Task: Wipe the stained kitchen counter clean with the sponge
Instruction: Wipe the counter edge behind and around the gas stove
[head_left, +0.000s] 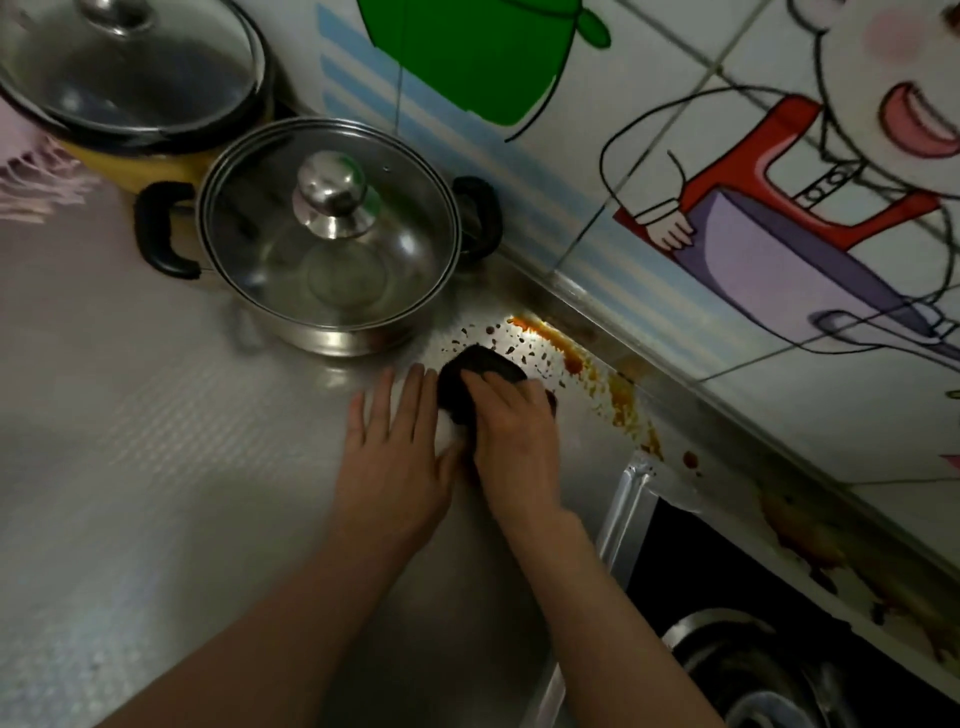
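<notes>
We judge the dark sponge (480, 370) sits on the table (156, 415) at the near edge of the orange stain (571, 353) and dark specks by the wall because that mess is next to be swept. Our right hand (514, 431) covers it, fingers (493, 389) bent over the sponge and pressing it down. Our left hand (397, 447) rests just beside it, fingers (415, 395) straight and spread flat, holding nothing, likely to steady us.

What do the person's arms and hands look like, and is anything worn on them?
The left forearm and right forearm are uncovered: no sleeves show. The left hand and right hand wear no gloves; no ring, watch or bracelet is visible.
</notes>
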